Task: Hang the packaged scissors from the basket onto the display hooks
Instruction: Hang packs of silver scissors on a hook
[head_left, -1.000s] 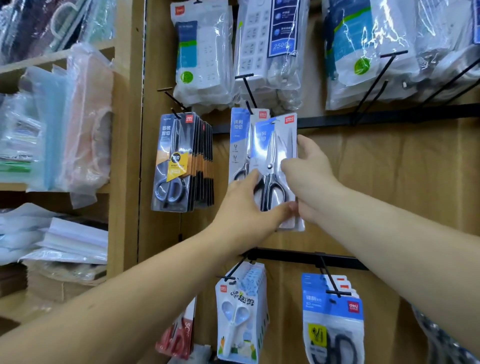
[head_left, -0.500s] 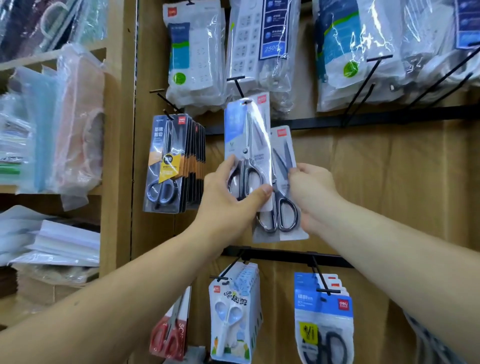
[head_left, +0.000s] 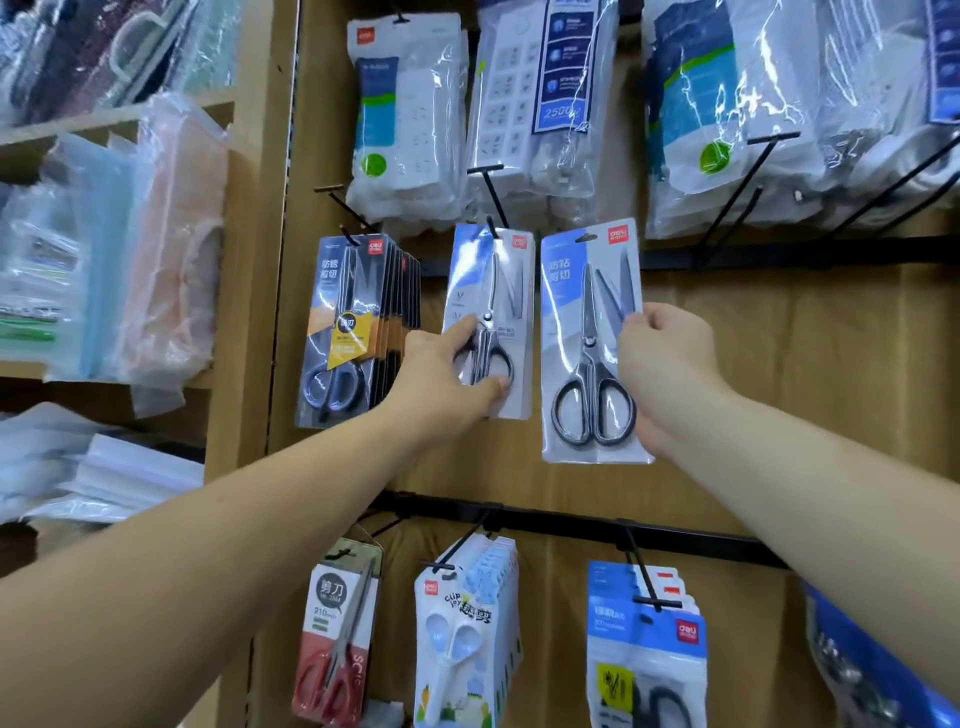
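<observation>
A blue-carded scissors pack (head_left: 493, 291) hangs on a black display hook (head_left: 491, 200) in the middle row. My left hand (head_left: 447, 379) holds its lower half, thumb under the handles and forefinger along the left edge. To its right, my right hand (head_left: 660, 374) grips a second blue-carded scissors pack (head_left: 584, 312) by its right edge and holds it upright in front of the wooden wall, off any hook. No basket is in view.
A thick stack of dark scissors packs (head_left: 353, 322) hangs left of my left hand. Power strip bags (head_left: 410, 114) hang above on long black hooks (head_left: 737, 187). A lower rail (head_left: 571, 522) carries more scissors packs (head_left: 467, 634). Shelves with plastic folders (head_left: 119, 234) stand at the left.
The two packs, overlapping before, are now apart. My left hand has lowered its pack so that it hangs on the hook. My right hand has raised the other pack and moved it right.
</observation>
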